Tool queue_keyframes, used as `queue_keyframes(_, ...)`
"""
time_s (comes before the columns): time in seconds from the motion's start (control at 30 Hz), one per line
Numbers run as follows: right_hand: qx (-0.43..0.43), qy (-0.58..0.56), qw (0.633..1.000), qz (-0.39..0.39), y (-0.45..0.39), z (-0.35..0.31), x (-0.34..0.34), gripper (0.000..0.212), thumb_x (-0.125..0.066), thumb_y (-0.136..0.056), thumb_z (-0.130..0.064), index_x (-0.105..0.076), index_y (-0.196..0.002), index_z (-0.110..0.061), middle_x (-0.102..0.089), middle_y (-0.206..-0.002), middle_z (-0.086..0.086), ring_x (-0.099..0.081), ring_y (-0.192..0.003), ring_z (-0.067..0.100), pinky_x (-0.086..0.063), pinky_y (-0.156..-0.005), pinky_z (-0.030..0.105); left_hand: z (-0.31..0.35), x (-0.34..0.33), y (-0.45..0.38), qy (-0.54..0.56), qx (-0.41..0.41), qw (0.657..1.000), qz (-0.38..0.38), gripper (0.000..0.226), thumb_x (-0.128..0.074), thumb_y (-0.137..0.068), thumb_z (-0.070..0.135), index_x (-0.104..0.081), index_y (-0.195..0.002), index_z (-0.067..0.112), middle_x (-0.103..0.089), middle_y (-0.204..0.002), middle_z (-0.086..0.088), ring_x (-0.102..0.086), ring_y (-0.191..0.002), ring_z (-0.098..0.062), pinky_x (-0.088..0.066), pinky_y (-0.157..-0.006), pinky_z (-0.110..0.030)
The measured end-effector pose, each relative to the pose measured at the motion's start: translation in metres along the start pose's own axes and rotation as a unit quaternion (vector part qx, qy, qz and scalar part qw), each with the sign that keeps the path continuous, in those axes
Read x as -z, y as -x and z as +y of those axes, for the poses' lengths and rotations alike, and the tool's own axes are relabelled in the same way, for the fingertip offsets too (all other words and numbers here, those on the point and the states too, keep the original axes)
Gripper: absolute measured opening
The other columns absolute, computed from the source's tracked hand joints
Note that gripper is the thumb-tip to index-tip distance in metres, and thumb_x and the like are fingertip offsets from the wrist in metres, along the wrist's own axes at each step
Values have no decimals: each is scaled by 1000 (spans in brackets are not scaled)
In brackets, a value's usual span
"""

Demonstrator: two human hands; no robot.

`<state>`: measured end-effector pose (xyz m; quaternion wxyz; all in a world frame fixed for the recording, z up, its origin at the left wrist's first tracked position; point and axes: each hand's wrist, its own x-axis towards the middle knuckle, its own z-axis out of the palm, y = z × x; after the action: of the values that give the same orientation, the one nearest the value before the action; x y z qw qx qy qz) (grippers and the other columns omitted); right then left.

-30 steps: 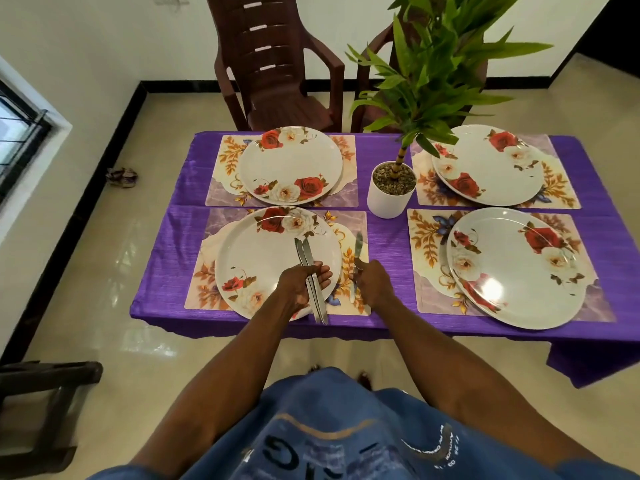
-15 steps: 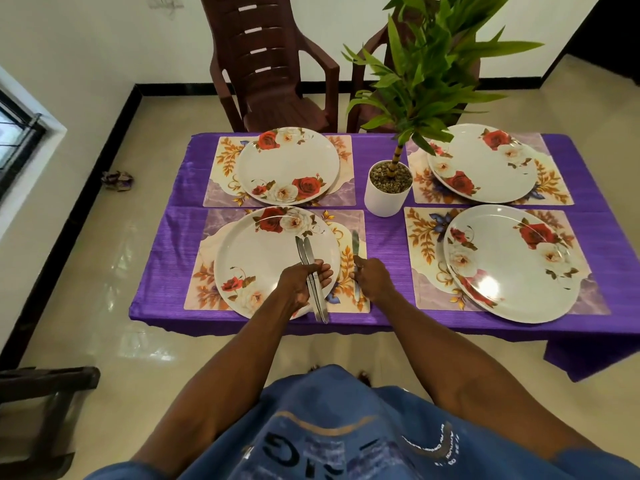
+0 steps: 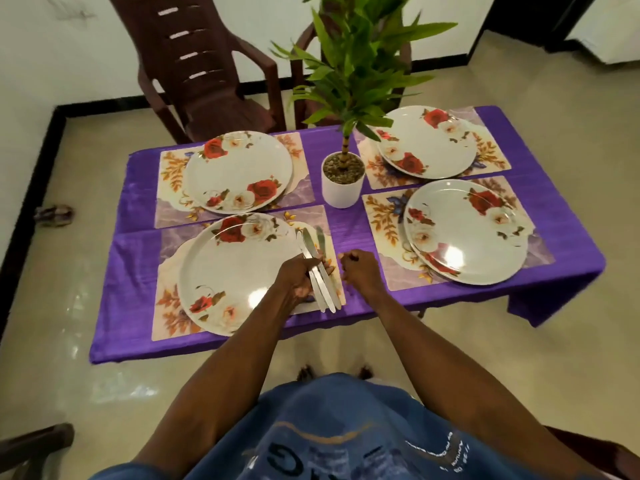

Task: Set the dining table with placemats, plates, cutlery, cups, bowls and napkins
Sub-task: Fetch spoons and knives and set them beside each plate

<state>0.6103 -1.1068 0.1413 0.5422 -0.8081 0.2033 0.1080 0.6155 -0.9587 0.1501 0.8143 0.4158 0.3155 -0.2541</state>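
Four floral plates lie on floral placemats on the purple-clothed table [image 3: 135, 244]. My left hand [image 3: 296, 277] grips a bundle of steel knives [image 3: 323, 292] above the right rim of the near-left plate [image 3: 235, 271], blades pointing away from me. One more knife [image 3: 320, 239] lies on the near-left placemat [image 3: 166, 306] just right of that plate, its handle hidden behind the held bundle. My right hand [image 3: 362, 273] hovers beside it over the cloth, fingers curled, holding nothing I can see.
A white pot with a tall green plant [image 3: 342, 188] stands mid-table. Plates sit far left [image 3: 239, 171], far right [image 3: 427, 142] and near right [image 3: 464, 233]. A brown plastic chair [image 3: 204, 71] stands behind the table; a dark chair [image 3: 34, 445] is at my lower left.
My right hand has let go of the knife on the placemat and drawn slightly right. My left hand, still holding the bundle, has shifted right to the plate's edge.
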Motion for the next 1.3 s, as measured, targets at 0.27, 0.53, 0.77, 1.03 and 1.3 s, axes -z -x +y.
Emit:
queue_keyframes(0.27,-59,-121,990,-28,-18,7,75,27,-58,-93,-20,-67,-74,-2,-56,-60,10,-48,-48,21,-37,-43,25,-25,-84,-23,-139,-32,989,39,12,-73,-82,5,-69,-92,1,-69,-67,-4,-62,-47,-10,-41,-42,-20)
queue_keyframes(0.53,-51,-73,995,-43,-54,39,199,24,-62,-88,-23,-71,-79,-2,-70,-75,14,-62,-66,22,-48,-61,28,-83,-215,-57,-186,-2,977,100,12,-69,-85,11,-64,-74,13,-43,-34,6,-29,-27,-5,-23,-32,-12)
queue_keyframes(0.77,-39,-78,995,-57,-78,67,292,22,-66,-89,-17,-71,-88,5,-68,-76,22,-59,-66,23,-46,-64,34,-118,-314,-57,-179,87,979,45,30,-61,-95,22,-55,-69,8,-39,-38,2,-29,-21,-8,-31,-34,-15)
queue_keyframes(1.03,-82,-198,977,17,-105,82,358,21,-46,-97,-4,-63,-108,-12,-63,-74,8,-57,-59,16,-48,-55,26,-115,-348,-83,-176,87,978,65,25,-62,-96,23,-54,-78,8,-43,-56,0,-30,-40,-7,-26,-36,-19)
queue_keyframes(1.3,-128,-202,964,115,-164,97,398,22,-55,-89,-4,-75,-86,-11,-68,-72,4,-60,-66,18,-50,-63,33,-118,-391,-132,-113,83,990,33,23,-27,-101,-7,-51,-100,-5,-40,-78,-10,-36,-62,-14,-29,-55,-24)
